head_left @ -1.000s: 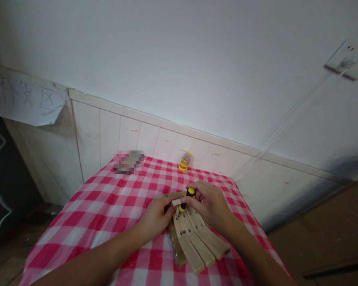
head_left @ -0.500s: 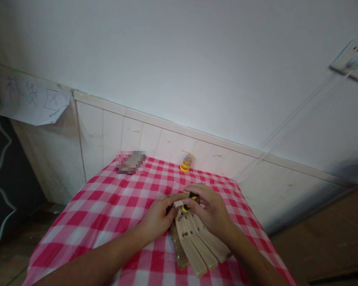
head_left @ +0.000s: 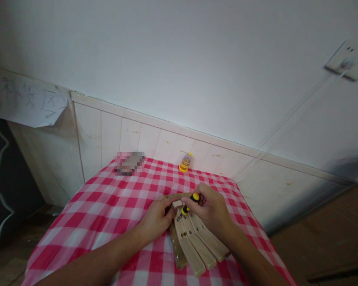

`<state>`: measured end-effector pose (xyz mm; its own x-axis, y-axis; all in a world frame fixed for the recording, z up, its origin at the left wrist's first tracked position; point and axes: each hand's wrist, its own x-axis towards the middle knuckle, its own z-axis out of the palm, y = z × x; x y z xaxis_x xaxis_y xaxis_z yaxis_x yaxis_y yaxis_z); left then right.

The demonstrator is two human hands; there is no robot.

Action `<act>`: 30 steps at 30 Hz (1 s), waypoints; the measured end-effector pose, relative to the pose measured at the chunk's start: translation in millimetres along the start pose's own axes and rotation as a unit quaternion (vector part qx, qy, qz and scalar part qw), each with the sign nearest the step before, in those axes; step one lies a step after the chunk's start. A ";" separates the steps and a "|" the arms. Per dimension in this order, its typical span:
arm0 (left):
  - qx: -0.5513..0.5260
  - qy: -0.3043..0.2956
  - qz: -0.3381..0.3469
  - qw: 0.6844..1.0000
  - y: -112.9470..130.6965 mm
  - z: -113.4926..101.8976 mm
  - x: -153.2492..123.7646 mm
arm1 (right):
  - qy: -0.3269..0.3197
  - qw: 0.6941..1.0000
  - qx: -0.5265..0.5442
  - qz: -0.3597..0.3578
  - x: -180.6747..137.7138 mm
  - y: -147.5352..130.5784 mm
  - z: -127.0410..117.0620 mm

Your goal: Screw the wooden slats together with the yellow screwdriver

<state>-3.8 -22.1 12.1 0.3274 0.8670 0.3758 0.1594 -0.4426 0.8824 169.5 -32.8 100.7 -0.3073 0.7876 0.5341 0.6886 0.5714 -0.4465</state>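
Observation:
A fan of pale wooden slats (head_left: 197, 248) with drilled holes lies on the red-and-white checked tablecloth (head_left: 107, 210). My right hand (head_left: 212, 209) is closed round a small black-and-yellow screwdriver (head_left: 189, 203), whose tip points down at the near end of a slat. My left hand (head_left: 156, 218) rests beside it on the left, fingers curled and pressed on the slats' joined ends. What lies under the left fingers is hidden.
A small yellow-capped container (head_left: 185, 162) stands at the table's far edge by the white panelled wall (head_left: 143, 139). A blurred flat object (head_left: 129, 163) lies at the far left corner. A paper sheet (head_left: 30, 101) hangs left; a wall socket (head_left: 347, 61) with cable sits upper right.
The screwdriver handle has tilted and shifted slightly in my right hand's fingers. My left hand stays on the slats. The view has wobbled a little.

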 end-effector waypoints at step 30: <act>0.005 0.009 -0.001 1.000 -2.7 1.0 -1.5 | -0.084 0.980 0.175 0.049 -2.1 -7.1 2.9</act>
<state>-3.8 -22.5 8.9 0.3097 0.8718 0.3795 0.1692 -0.4433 0.8802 163.4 -37.9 100.7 -0.3750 0.8528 0.3635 0.4618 0.5118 -0.7244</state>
